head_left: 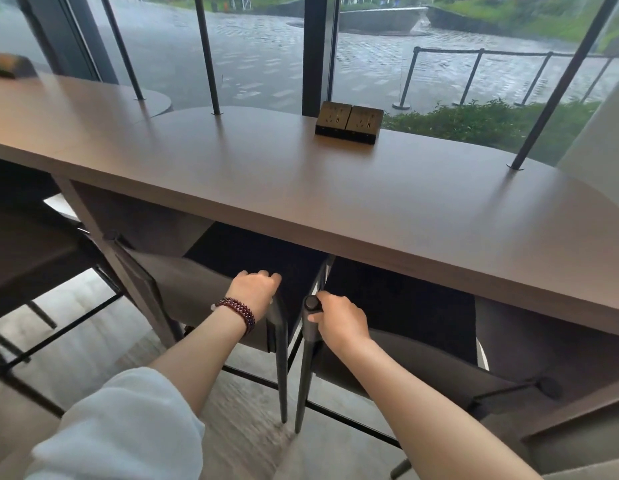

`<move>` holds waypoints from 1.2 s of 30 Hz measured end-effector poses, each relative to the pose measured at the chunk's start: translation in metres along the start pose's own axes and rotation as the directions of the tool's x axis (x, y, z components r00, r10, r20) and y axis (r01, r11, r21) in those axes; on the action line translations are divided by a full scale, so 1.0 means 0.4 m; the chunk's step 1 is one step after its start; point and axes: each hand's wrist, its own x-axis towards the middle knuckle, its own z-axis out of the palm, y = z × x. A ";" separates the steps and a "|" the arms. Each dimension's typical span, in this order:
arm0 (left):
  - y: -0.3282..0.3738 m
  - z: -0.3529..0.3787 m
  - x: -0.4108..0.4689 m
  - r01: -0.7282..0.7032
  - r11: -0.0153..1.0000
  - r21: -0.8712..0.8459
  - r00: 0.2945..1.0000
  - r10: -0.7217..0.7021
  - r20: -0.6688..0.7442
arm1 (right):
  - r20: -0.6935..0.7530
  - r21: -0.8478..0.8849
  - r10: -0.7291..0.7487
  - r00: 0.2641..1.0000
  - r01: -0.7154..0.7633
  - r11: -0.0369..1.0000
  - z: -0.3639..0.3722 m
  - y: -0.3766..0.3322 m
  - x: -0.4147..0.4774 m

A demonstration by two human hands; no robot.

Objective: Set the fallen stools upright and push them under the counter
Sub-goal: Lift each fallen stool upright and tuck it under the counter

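Observation:
Two grey stools with dark seats stand upright, side by side, their seats partly beneath the brown counter (335,188). My left hand (254,289) grips the back corner of the left stool (183,285), fingers curled over its edge. My right hand (339,318) grips the top of the black front leg post of the right stool (422,362). The far halves of both seats are hidden under the counter top.
A black double power socket block (349,123) sits on the counter near the window. Thin black rods (207,57) rise from the counter top. Another dark stool (27,258) stands at the left. Grey floor (245,427) lies below the stools.

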 end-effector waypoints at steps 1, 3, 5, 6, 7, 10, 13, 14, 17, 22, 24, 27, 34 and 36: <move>0.001 -0.002 0.005 -0.004 1.000 -0.005 1.000 0.004 0.000 | 0.014 0.005 0.009 1.000 -0.009 1.000 -0.003 0.000 0.002; -0.002 -0.004 0.009 -0.016 1.000 -0.003 1.000 0.016 -0.002 | 0.039 -0.006 0.018 0.999 -0.018 1.000 -0.007 -0.003 0.007; -0.009 -0.006 0.008 -0.038 0.999 -0.013 0.999 0.038 0.006 | 0.063 -0.039 0.023 0.998 -0.021 0.999 -0.009 -0.012 0.012; -0.013 -0.008 0.009 -0.049 0.998 -0.028 0.999 0.049 0.011 | 0.074 -0.076 0.025 0.997 -0.019 0.997 -0.009 -0.020 0.014; -0.018 -0.010 0.008 -0.059 0.997 -0.043 0.998 0.060 0.015 | 0.075 -0.134 0.014 0.997 -0.004 0.991 -0.011 -0.030 0.017; -0.030 -0.008 -0.003 -0.046 0.989 -0.142 0.999 0.047 0.009 | -0.011 -0.266 -0.069 0.998 0.064 0.962 -0.013 -0.070 0.028; -0.065 -0.002 -0.032 -0.005 0.934 -0.358 0.999 -0.011 -0.043 | -0.161 -0.259 -0.214 0.963 0.168 0.951 -0.005 -0.131 0.042; -0.084 -0.001 -0.047 -0.005 0.914 -0.405 0.995 -0.037 -0.095 | -0.198 -0.247 -0.267 0.943 0.216 0.945 0.002 -0.158 0.045; -0.166 0.007 -0.109 0.026 0.870 -0.492 0.962 -0.156 -0.224 | -0.239 -0.205 -0.388 0.890 0.345 0.916 0.033 -0.267 0.049; -0.393 0.039 -0.270 0.231 0.691 -0.685 0.896 -0.425 -0.127 | -0.193 -0.126 -0.481 0.855 0.465 0.876 0.132 -0.502 0.033; -0.494 0.047 -0.343 0.269 0.645 -0.715 0.875 -0.474 -0.098 | -0.169 -0.068 -0.490 0.855 0.486 0.871 0.176 -0.602 0.020; -0.655 0.058 -0.469 0.328 0.603 -0.728 0.833 -0.548 -0.078 | -0.133 0.033 -0.501 0.855 0.510 0.860 0.247 -0.762 0.005; -0.947 0.108 -0.719 0.384 0.329 -0.863 0.691 -0.722 0.033 | -0.014 0.313 -0.538 0.843 0.515 0.798 0.390 -1.068 -0.011; -1.012 0.123 -0.760 0.376 0.269 -0.887 0.663 -0.747 0.055 | 0.004 0.410 -0.555 0.832 0.505 0.760 0.424 -1.147 -0.007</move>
